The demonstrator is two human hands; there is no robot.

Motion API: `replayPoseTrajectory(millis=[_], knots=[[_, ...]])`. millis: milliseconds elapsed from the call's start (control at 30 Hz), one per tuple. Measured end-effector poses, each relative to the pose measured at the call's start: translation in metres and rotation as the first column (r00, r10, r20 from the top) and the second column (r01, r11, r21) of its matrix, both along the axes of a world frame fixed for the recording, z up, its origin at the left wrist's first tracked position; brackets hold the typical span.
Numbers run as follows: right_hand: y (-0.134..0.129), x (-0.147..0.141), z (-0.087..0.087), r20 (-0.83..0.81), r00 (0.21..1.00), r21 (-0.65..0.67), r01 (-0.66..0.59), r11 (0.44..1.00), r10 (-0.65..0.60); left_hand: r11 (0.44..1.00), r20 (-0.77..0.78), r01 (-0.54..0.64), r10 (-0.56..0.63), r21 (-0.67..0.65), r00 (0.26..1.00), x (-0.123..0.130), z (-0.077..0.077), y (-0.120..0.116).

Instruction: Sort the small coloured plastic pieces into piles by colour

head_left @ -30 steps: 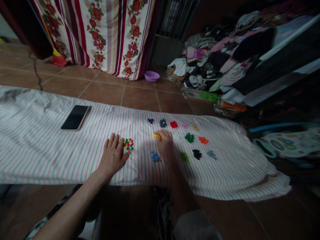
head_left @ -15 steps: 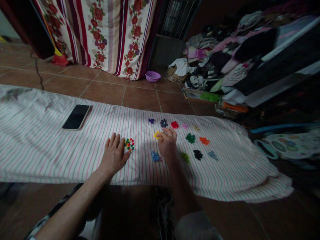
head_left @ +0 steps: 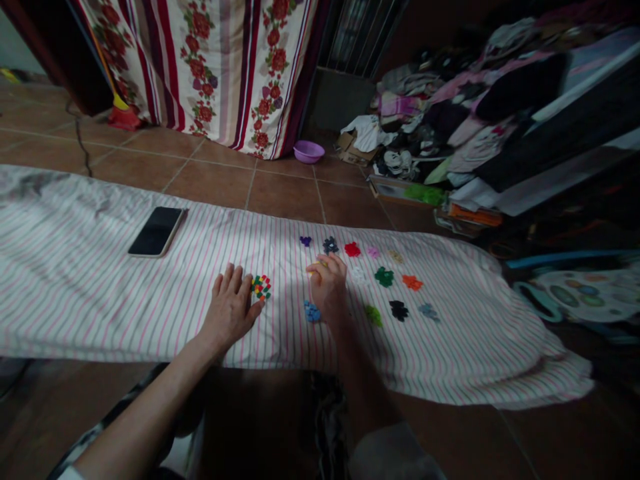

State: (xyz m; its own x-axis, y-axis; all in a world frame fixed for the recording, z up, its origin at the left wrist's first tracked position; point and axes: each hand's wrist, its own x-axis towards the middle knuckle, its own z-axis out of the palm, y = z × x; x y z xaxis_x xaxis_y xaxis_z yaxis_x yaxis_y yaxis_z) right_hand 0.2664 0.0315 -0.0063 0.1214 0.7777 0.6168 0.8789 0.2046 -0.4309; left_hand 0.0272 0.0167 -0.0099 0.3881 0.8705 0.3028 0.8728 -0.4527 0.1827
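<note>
My left hand [head_left: 230, 308] lies flat on the striped cloth with its fingers stretched out. Just right of its fingers and thumb is a small mixed patch of red, green, yellow and orange pieces [head_left: 261, 287]. My right hand [head_left: 329, 283] has its fingers bent together over the yellow pieces [head_left: 320, 264], covering most of them; whatever is between the fingertips is hidden. Close by it lie blue pieces [head_left: 312, 311], white pieces [head_left: 359, 275], dark grey pieces [head_left: 331, 245] and red pieces [head_left: 352, 249].
More small heaps spread rightward: dark green [head_left: 384, 277], orange [head_left: 413, 283], black [head_left: 399, 310], lime green [head_left: 373, 315] and grey-blue [head_left: 429, 312]. A phone [head_left: 158, 231] lies on the cloth at left. Beyond the striped cloth [head_left: 100, 293] a purple basin [head_left: 309, 152] stands on the tiled floor.
My right hand has shifted slightly left and its fingers now cover more of the yellow pieces, uncovering the white ones. My left hand stays in place on the cloth.
</note>
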Motion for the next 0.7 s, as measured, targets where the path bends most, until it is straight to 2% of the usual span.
replayPoseTrajectory(millis=[200, 300, 467, 700], knots=[[-0.001, -0.032, 0.000, -0.010, 0.977, -0.054, -0.215, 0.975, 0.215, 0.999, -0.038, 0.028, -0.028, 0.015, 0.999, 0.001, -0.002, -0.002], [-0.002, -0.043, 0.002, -0.005, 0.961, -0.070, -0.277, 0.958, 0.277, 0.999, -0.063, 0.032, -0.032, 0.003, 0.997, 0.001, -0.001, -0.003], [-0.001, -0.041, 0.006, -0.009, 0.963, -0.075, -0.268, 0.960, 0.268, 0.999, -0.055, 0.029, -0.030, -0.012, 0.998, 0.001, 0.000, -0.003], [-0.001, -0.014, 0.016, -0.105, 0.981, -0.037, -0.169, 0.985, 0.164, 0.999, -0.033, 0.019, -0.020, -0.027, 0.999, 0.000, -0.001, -0.003]])
